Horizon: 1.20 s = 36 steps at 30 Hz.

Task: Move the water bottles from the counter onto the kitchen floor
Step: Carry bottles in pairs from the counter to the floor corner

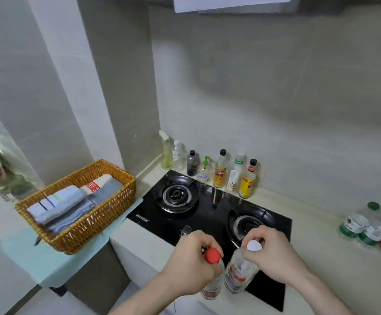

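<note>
My left hand point(191, 262) grips the neck of a clear water bottle with a red cap point(212, 255). My right hand point(273, 251) grips the neck of a second clear water bottle with a white cap point(241, 271). Both bottles hang upright side by side over the front edge of the black hob point(207, 212). Three more water bottles point(371, 230), two green-labelled and one red-labelled, lie on their sides on the pale counter point(310, 223) at the right edge of the view.
Several sauce and cleaner bottles point(221, 173) stand along the wall behind the hob. A wicker basket point(78, 223) with folded cloths sits on a light blue stand to the left. A strip of floor point(44, 301) shows at the bottom left.
</note>
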Available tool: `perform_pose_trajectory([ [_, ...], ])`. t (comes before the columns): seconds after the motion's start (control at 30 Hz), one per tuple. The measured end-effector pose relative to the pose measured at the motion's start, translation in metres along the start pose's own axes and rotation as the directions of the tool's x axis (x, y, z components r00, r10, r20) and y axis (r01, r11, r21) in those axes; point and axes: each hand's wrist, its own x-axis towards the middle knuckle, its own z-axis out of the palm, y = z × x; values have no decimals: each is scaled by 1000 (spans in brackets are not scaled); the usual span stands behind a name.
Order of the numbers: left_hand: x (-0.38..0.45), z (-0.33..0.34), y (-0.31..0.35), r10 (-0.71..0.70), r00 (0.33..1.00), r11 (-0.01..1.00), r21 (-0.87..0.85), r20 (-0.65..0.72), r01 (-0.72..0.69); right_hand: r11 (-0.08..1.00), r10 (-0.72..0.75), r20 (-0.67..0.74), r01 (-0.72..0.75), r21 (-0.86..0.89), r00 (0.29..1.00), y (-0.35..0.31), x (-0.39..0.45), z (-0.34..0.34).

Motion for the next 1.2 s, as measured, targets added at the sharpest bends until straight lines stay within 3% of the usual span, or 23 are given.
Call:
perform_pose_trajectory([
  [0.27, -64, -111, -70, -160, 958, 982, 57, -240, 178, 979, -201, 158, 200, 23, 967, -118, 11, 75],
  [0.47, -114, -161, -93, -275, 859, 951, 8, -432, 309, 927, -367, 301, 372, 46, 880, -179, 27, 120],
  [0.8, -217, -184, -113, -475, 550, 829, -140, -687, 541, 775, -577, 536, 620, 122, 616, -255, 21, 202],
  [1.07, -332, -206, -125, -587, 248, 726, -366, -771, 583, 594, -675, 652, 779, 203, 345, -345, -38, 286],
  [1.2, -392, -223, -138, -600, 149, 689, -413, -786, 596, 531, -692, 677, 812, 243, 251, -389, -83, 331],
])
